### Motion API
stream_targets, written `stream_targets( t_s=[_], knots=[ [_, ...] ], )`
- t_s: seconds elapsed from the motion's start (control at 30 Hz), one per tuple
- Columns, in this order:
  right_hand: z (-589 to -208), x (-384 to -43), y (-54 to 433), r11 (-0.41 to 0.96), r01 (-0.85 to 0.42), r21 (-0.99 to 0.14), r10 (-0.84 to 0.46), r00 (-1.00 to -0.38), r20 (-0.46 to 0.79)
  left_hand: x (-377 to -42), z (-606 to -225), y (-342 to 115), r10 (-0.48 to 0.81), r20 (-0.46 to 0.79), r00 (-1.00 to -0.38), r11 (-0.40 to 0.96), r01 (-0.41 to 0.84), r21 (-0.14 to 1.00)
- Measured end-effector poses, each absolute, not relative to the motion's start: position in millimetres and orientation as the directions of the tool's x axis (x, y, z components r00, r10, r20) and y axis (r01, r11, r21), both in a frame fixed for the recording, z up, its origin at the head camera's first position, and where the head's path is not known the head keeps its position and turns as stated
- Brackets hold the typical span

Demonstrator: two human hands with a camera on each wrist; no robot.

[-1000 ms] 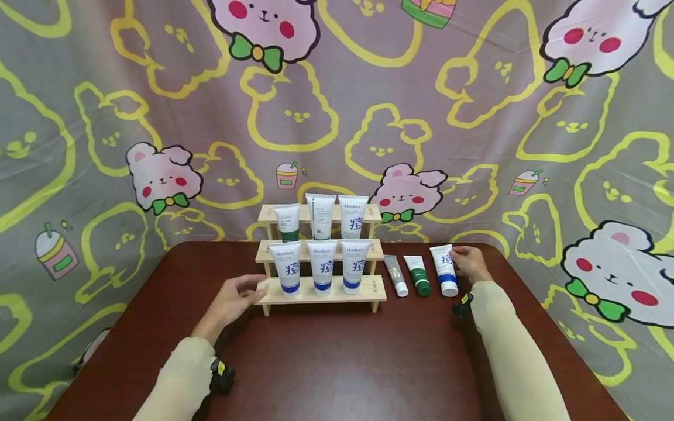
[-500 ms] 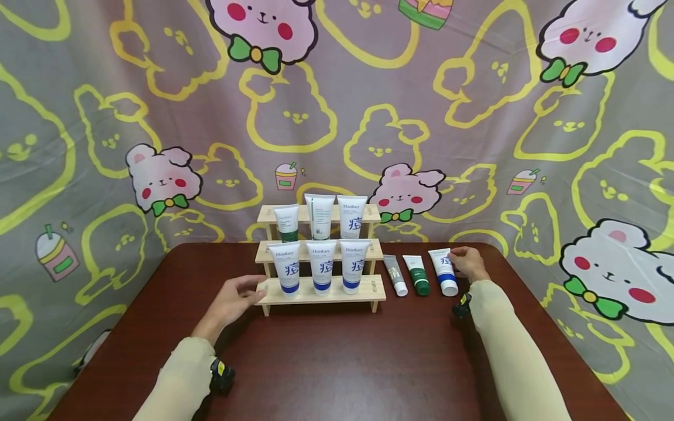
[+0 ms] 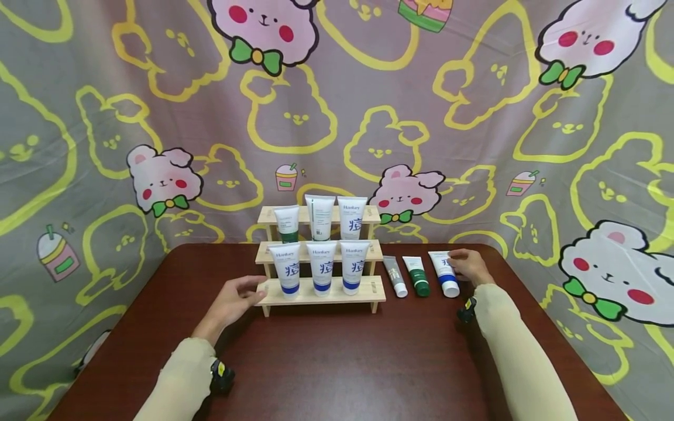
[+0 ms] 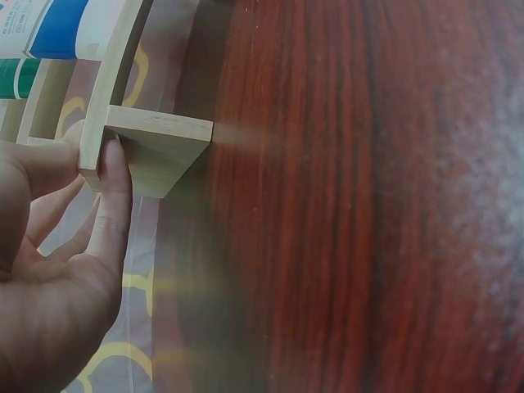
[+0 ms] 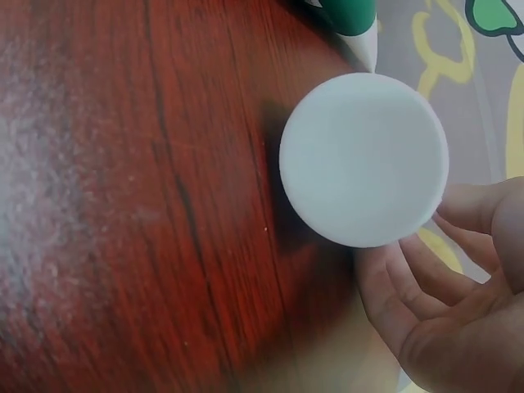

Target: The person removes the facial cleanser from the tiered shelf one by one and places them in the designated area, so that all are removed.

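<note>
A three-tier wooden rack stands mid-table in the head view. My left hand pinches the left end of its lowest board; the left wrist view shows fingers on both sides of that board. On the right, a white tube with a blue band lies on the table, its white cap towards me. My right hand grips this tube by its upper right side. Its cap hides part of the fingers in the right wrist view.
White-and-blue tubes stand on the lowest tier, and more tubes stand above, one partly green. A grey tube and a green-and-white tube lie right of the rack. A patterned curtain hangs behind the table.
My right hand and wrist have shifted slightly right and towards me, with fingers further over the tube, which has turned a little. My left hand stays on the rack.
</note>
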State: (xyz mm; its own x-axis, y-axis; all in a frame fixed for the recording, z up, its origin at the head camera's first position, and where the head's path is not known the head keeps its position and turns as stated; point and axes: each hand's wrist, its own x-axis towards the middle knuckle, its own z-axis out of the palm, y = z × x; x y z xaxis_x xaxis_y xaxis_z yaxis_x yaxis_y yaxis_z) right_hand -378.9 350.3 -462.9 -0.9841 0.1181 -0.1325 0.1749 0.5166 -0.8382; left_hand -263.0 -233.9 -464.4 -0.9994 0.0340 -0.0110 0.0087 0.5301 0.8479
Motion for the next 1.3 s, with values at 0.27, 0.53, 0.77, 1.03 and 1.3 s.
stream_targets(
  t_s=[0.27, 0.53, 0.77, 1.03, 1.3],
  knots=[
    [-466.1, -379.8, 349.0, 0.547, 0.152, -0.823, 0.121, -0.987, -0.102, -264.5, -462.7, -234.3, 0.028, -0.018, -0.999, 0.537, 0.000, 0.844],
    [-469.2, -378.1, 348.4, 0.585, 0.142, -0.798, 0.134, -0.988, -0.077, -262.4, -464.3, -233.1, 0.017, -0.039, -0.999, 0.528, -0.024, 0.849],
    [-464.5, -376.1, 350.4, 0.631, 0.124, -0.766, 0.109, -0.992, -0.071, -263.8, -463.8, -231.9, 0.025, -0.031, -0.999, 0.532, -0.013, 0.847],
    [-461.9, -376.9, 347.0, 0.680, 0.138, -0.720, 0.098, -0.990, -0.097, -263.1, -462.2, -233.2, 0.021, -0.035, -0.999, 0.536, -0.019, 0.844],
    [-461.9, -375.3, 342.6, 0.686, 0.157, -0.711, 0.122, -0.987, -0.101, -262.7, -464.2, -234.1, 0.027, -0.017, -0.999, 0.531, 0.000, 0.847]
  ],
)
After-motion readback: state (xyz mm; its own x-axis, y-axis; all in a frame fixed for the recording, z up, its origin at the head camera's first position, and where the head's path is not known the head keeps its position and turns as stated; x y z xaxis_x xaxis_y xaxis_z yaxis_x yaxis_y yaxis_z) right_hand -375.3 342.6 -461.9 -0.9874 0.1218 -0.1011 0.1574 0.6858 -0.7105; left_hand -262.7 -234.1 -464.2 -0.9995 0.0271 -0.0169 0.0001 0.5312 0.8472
